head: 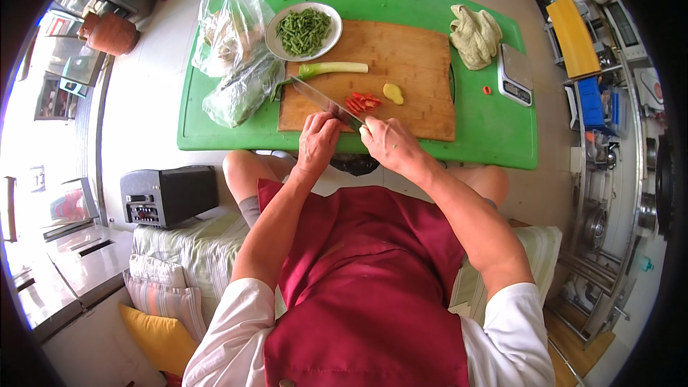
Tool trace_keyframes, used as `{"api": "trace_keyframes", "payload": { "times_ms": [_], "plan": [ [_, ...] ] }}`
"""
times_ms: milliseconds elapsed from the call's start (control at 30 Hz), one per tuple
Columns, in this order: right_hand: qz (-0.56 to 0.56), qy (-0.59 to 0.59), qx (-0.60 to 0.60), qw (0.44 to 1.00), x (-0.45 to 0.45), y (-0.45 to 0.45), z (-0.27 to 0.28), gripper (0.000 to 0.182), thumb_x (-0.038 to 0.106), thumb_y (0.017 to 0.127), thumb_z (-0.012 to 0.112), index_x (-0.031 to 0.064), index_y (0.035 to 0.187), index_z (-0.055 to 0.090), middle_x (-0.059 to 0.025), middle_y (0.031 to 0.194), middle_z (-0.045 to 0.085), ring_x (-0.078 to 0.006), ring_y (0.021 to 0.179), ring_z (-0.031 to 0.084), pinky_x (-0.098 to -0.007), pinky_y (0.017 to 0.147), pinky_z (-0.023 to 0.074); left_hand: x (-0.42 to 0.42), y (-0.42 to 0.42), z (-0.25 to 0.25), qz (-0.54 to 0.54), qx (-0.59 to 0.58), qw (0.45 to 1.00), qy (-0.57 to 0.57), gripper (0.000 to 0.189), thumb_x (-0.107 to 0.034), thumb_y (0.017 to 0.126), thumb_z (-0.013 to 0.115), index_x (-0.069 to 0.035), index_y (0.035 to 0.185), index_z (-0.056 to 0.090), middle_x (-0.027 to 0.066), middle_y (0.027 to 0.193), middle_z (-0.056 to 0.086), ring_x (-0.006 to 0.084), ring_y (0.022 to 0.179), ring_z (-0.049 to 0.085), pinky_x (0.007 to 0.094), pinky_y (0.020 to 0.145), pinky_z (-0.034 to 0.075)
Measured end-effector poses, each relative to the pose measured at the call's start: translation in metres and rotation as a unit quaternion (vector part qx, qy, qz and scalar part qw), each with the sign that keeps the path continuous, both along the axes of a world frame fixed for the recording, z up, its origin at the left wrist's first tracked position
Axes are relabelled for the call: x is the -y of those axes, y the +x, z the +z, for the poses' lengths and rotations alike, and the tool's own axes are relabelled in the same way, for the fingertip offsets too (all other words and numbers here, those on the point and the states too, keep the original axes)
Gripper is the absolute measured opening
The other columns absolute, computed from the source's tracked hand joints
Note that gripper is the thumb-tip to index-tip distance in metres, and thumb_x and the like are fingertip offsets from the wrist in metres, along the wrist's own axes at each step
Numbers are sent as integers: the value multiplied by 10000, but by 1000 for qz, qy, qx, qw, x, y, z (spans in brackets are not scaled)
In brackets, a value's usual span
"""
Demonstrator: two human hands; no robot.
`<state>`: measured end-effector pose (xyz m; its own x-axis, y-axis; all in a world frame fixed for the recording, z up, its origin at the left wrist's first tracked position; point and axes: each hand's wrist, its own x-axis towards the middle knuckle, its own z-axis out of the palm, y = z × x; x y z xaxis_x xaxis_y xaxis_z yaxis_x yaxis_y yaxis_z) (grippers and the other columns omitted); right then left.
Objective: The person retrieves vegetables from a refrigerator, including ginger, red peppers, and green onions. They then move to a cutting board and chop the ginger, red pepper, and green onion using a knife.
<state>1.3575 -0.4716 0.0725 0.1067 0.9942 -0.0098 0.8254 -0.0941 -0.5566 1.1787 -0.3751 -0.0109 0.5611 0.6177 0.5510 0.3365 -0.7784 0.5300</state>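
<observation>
My right hand grips the handle of a kitchen knife, whose blade slants up and left over a wooden cutting board. Beside the blade, the fingers of my left hand are bent at the board's near edge; whether they hold anything under them cannot be told. Just beyond the knife lie cut red pepper pieces, with a piece of peeled ginger to their right. A leek or large scallion stalk lies across the board farther back. Chopped green beans fill a white plate at the board's back left corner.
The board rests on a green table. Clear plastic bags with contents lie at left. At right are a crumpled cloth, a digital kitchen scale and a small red pepper ring. A black speaker-like box stands on the left.
</observation>
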Motion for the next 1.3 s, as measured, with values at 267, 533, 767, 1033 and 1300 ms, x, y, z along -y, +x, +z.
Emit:
{"api": "trace_keyframes", "payload": {
  "times_ms": [267,533,767,1033,1300],
  "plan": [
    [-14,-15,34,999,-9,-10,-15,277,295,996,567,60,851,585,-242,722,672,-431,656,681,-523,572,549,0,0,-4,4,-13,1000,-1,155,-26,827,739,-52,966,675,111,1060,643,346,993,617,434,868,524],
    [-6,74,61,995,6,-3,-5,157,186,970,606,41,943,555,-178,732,668,-392,659,672,-498,561,540,-5,17,0,36,-51,998,-18,163,-85,892,694,-70,1053,678,131,1076,646,359,996,609,441,869,523],
    [19,92,166,982,25,4,7,122,185,944,645,88,964,575,-106,815,650,-307,707,703,-446,582,573,8,12,4,88,48,988,-117,200,0,910,621,-33,1104,649,180,1098,638,418,1013,605,459,879,518],
    [-3,167,56,984,24,-11,12,146,199,933,657,80,911,576,-144,792,672,-345,680,691,-469,578,559,-7,28,22,23,448,656,-607,414,-354,1093,408,1,1215,581,144,1188,673,296,1083,652,409,998,506],
    [-122,135,-164,969,-7,-15,14,276,271,973,628,24,849,616,-221,688,645,-405,651,664,-494,582,513,-38,27,19,-223,485,400,-745,482,-432,1082,401,-27,1215,625,117,1157,691,283,1097,646,480,1031,490]
  ]
}}
